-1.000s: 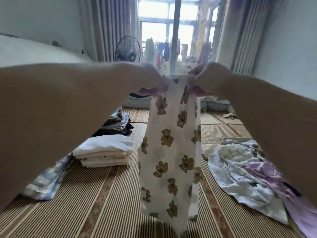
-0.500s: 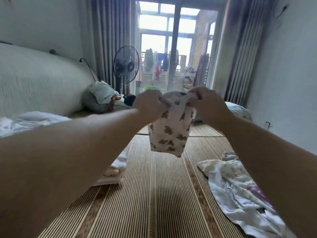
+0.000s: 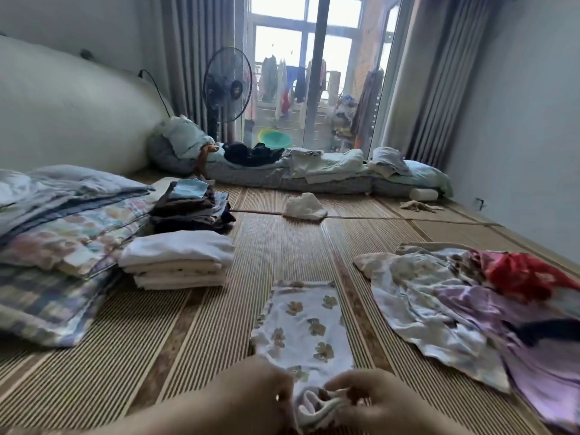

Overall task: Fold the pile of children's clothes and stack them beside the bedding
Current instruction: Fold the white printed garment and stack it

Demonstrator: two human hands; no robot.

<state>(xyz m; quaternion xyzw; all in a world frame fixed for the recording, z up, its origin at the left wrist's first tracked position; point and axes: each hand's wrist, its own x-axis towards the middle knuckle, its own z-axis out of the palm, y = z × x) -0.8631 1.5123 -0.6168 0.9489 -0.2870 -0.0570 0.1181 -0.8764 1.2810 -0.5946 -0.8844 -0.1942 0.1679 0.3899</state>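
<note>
A white bear-print garment (image 3: 303,324) lies flat and lengthwise on the striped mat in front of me. My left hand (image 3: 257,390) and my right hand (image 3: 373,400) both pinch its bunched near end at the bottom of the view. To the right lies the unfolded pile of clothes (image 3: 464,309), with white, purple and red pieces. On the left, a stack of folded white clothes (image 3: 177,260) and a stack of folded dark clothes (image 3: 191,208) sit against the folded bedding (image 3: 62,233).
A crumpled white cloth (image 3: 306,207) lies mid-mat. A mattress with blankets (image 3: 314,171) runs along the far side, a standing fan (image 3: 227,86) behind it by the balcony door. The grey wall stands to the right.
The bear-print garment was held up in the air by both hands; now it lies stretched out on the mat, and both hands have come down to its near end.
</note>
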